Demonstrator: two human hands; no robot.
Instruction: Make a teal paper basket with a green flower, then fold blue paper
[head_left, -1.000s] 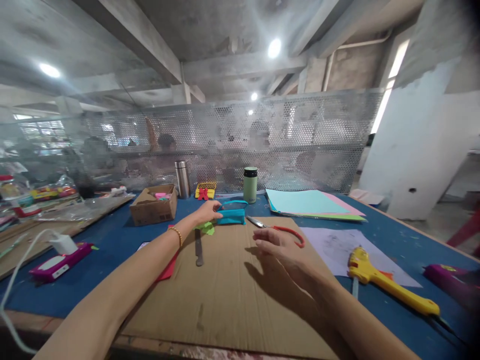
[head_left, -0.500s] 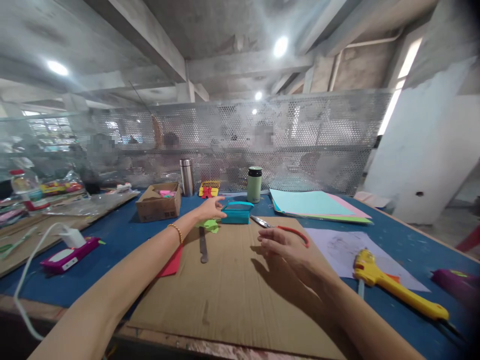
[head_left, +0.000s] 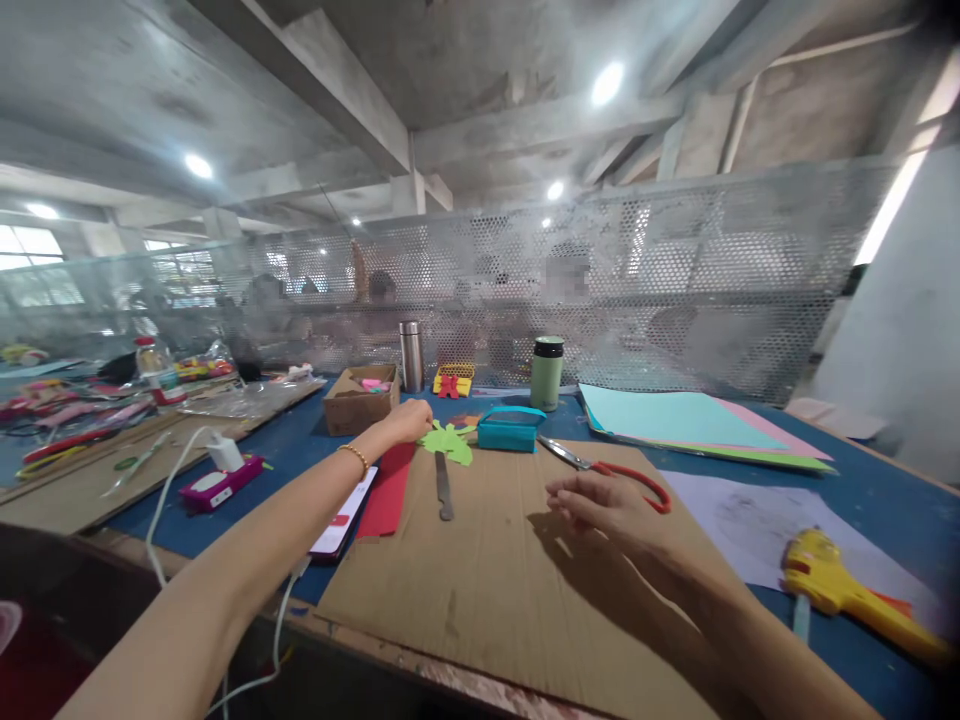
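My left hand [head_left: 411, 420] reaches across the board, its fingers curled closed at the left edge of some bright green paper cutouts [head_left: 448, 440]. Whatever lies in those fingers is hidden. A small teal paper box [head_left: 508, 432] with a raised handle stands just right of the cutouts. Below them a grey metal blade [head_left: 444, 490] lies on the cardboard sheet [head_left: 495, 580]. My right hand [head_left: 592, 505] hovers over the cardboard, open with its fingers loosely bent and nothing in them. Beyond it lie red-handled scissors [head_left: 630, 480].
A phone [head_left: 341, 525] and red paper [head_left: 387, 490] lie by my left forearm. A cardboard box [head_left: 360, 408], steel flask [head_left: 411, 358] and green tumbler [head_left: 547, 375] stand behind. Coloured sheets [head_left: 675, 415] and a yellow glue gun [head_left: 821, 575] are on the right, a purple power strip [head_left: 221, 487] left.
My left hand has moved from the teal box leftward to the green cutouts, and its fingers have closed. The view has turned left, bringing the phone into sight. My right hand stays over the cardboard.
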